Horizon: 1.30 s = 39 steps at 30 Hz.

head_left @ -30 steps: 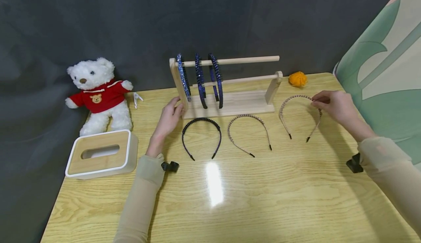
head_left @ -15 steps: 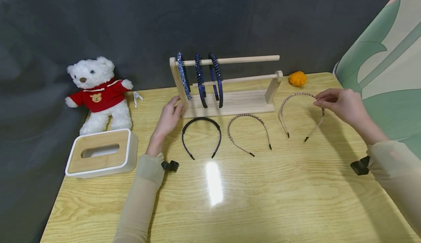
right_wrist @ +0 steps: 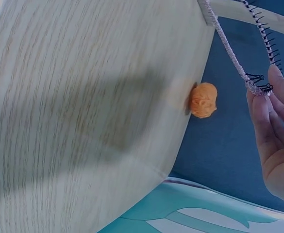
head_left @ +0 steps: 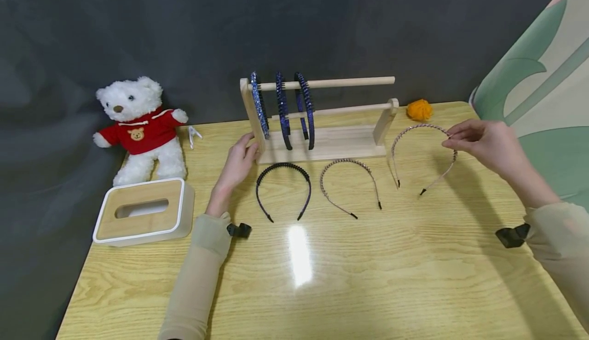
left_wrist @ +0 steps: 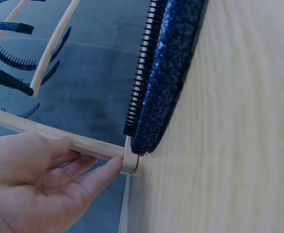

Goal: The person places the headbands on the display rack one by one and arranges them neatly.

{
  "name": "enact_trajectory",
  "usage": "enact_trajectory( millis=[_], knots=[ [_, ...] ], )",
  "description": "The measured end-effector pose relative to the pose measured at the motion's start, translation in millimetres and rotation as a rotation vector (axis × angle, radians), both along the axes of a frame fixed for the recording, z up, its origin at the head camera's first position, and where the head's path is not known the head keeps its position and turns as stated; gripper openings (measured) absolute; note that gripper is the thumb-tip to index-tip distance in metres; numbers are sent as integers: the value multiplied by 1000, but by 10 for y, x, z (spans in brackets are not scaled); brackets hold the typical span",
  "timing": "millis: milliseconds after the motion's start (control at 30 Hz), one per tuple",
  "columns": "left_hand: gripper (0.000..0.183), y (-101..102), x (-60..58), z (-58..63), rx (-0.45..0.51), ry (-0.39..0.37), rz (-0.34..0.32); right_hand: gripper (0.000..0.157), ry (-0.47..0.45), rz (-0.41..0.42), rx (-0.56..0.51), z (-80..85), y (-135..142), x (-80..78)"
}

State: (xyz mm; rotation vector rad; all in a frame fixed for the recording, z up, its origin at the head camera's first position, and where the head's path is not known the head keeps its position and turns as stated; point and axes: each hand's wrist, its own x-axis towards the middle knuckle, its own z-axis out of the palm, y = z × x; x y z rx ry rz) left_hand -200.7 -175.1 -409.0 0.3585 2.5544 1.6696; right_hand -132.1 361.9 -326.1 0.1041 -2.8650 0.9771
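My right hand (head_left: 488, 145) pinches a thin pinkish beaded headband (head_left: 423, 126) near the upper right of its arch. Its black-tipped ends point down toward the table, and small teeth line its inside in the right wrist view. At the left end of a wooden headband rack (head_left: 340, 143), my left hand (head_left: 236, 161) grips the base, thumb and fingers at its edge. A glittery blue headband (head_left: 259, 105) and two dark blue headbands (head_left: 282, 110) hang on the rack's rods. In front of it lie a black headband (head_left: 282, 165) and another pinkish headband (head_left: 345, 160).
A white teddy bear (head_left: 142, 138) in a red top sits at the left, behind a tissue box (head_left: 142, 209) with a wooden lid. A small white clip (head_left: 194, 136) lies beside the bear. An orange flower-like ball (head_left: 419, 110) is at the table's back right.
My right hand has risen slightly and moved right with the pinkish headband, whose ends have lifted and shifted. My left hand stays at the rack.
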Motion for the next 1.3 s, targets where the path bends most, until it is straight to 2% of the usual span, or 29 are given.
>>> enact_trajectory(
  millis=[367,767,1300],
  knots=[
    [47,5,6,12,-9,-14,5,33,-50,-51,-55,98,-70,83],
    [46,15,2,25,-54,2,19,32,-32,-57,-101,163,-110,153],
    [46,2,15,19,-32,1,9,15,0,-86,-246,298,-161,217]
  ],
)
